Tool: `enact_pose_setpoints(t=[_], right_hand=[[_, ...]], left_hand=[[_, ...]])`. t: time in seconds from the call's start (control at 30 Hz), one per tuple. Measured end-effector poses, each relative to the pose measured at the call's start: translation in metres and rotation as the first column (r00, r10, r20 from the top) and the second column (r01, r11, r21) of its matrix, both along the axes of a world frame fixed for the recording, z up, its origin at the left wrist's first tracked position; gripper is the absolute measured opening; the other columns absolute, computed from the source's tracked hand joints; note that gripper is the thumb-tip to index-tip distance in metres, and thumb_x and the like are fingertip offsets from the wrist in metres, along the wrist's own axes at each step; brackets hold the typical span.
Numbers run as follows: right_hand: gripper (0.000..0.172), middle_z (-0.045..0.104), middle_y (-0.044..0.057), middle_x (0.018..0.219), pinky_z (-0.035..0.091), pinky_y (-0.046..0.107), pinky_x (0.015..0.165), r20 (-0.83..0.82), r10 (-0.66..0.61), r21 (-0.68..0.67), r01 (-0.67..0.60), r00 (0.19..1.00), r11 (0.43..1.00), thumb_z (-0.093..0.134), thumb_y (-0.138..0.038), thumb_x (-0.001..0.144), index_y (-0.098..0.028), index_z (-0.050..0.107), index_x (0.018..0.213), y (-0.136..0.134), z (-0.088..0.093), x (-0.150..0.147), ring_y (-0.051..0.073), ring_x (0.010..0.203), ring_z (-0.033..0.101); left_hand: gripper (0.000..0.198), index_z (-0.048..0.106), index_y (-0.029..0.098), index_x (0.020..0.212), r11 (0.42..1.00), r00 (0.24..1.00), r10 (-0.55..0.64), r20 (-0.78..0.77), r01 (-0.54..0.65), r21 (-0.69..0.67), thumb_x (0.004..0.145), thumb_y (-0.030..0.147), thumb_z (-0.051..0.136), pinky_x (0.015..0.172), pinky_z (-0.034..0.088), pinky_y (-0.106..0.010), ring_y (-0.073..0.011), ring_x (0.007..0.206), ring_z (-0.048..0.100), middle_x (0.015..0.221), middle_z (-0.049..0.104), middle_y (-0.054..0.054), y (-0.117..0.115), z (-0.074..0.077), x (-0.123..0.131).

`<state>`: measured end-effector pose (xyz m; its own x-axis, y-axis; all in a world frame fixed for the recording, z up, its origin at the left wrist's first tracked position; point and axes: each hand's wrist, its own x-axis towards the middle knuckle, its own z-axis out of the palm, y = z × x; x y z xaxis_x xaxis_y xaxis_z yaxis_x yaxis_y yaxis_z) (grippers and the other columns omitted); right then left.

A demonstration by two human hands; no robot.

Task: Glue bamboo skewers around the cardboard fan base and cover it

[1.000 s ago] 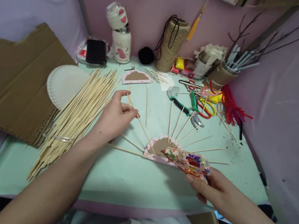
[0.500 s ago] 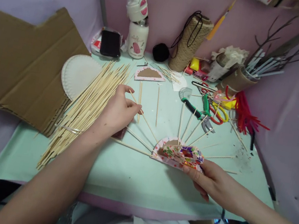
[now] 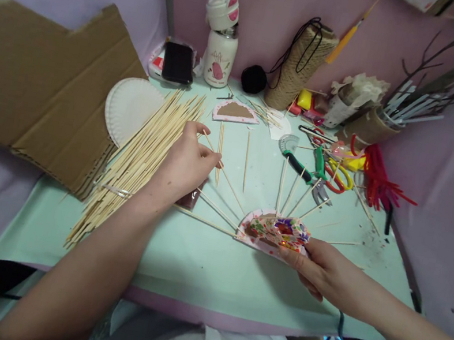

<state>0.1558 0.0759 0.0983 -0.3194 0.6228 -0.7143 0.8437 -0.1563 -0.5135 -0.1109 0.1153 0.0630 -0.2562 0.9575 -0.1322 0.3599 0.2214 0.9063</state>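
Observation:
My left hand (image 3: 191, 158) pinches a thin bamboo skewer (image 3: 233, 187) near its upper end. The skewer slants down to the curved edge of a half-round cardboard piece (image 3: 245, 220) with a pink dotted rim. Several other skewers fan out from that curve. Over the cardboard, my right hand (image 3: 318, 262) grips a flower-patterned hot glue gun (image 3: 282, 230), its nose pointing left and a small red light showing. The gun hides part of the cardboard, and my fingers hide its handle.
Left of my left hand lies a large bundle of skewers (image 3: 134, 171), beside a white paper plate (image 3: 126, 108) and cardboard sheet (image 3: 70, 84). Farther back are a second half-round piece (image 3: 234, 120), bottle (image 3: 220, 54) and twine spool (image 3: 297, 68). Green-handled pliers (image 3: 298, 167) lie right.
The camera view has shifted slightly. The glue gun has tilted and moved a little over the cardboard. My left hand keeps its pinch on the skewer, whose lower end stays at the curved edge.

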Motion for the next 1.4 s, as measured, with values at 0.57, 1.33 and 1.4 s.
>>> enact_pose_setpoints(t=[0.57, 1.33, 1.4], right_hand=[[0.058, 0.044, -0.005, 0.042, 0.036, 0.025, 0.044, 0.024, 0.003, 0.031, -0.004, 1.0, 1.0, 0.05, -0.081, 0.071, -0.025, 0.042, 0.061, 0.0, 0.002, -0.003, 0.012, 0.04, 0.043], [0.044, 0.047, -0.002, 0.052, 0.036, 0.026, 0.04, 0.024, 0.019, 0.218, -0.024, 1.0, 0.976, 0.046, -0.066, 0.085, -0.023, 0.059, 0.085, -0.007, 0.0, 0.021, 0.015, 0.043, 0.043], [0.046, 0.046, -0.002, 0.051, 0.037, 0.027, 0.042, 0.032, -0.066, 0.297, 0.053, 0.997, 0.953, 0.047, -0.067, 0.085, -0.024, 0.062, 0.088, -0.013, 0.003, 0.029, 0.016, 0.045, 0.041]], left_hand=[[0.043, 0.038, 0.026, 0.112, 1.0, 1.0, -0.01, 0.011, 0.011, -0.021, 0.077, 0.019, 0.062, 0.058, 0.05, -0.027, -0.0155, 0.056, 0.063, 0.076, 0.072, 0.003, -0.003, 0.004, 0.003], [0.041, 0.038, 0.023, 0.114, 0.996, 0.994, -0.083, -0.067, 0.084, 0.005, 0.078, 0.021, 0.059, 0.062, 0.05, -0.029, -0.0155, 0.057, 0.063, 0.076, 0.073, 0.001, -0.004, 0.003, 0.006], [0.042, 0.038, 0.023, 0.114, 0.996, 0.993, -0.084, -0.081, 0.084, -0.004, 0.078, 0.022, 0.059, 0.062, 0.05, -0.029, -0.0157, 0.056, 0.063, 0.077, 0.073, 0.001, -0.004, 0.003, 0.006]])
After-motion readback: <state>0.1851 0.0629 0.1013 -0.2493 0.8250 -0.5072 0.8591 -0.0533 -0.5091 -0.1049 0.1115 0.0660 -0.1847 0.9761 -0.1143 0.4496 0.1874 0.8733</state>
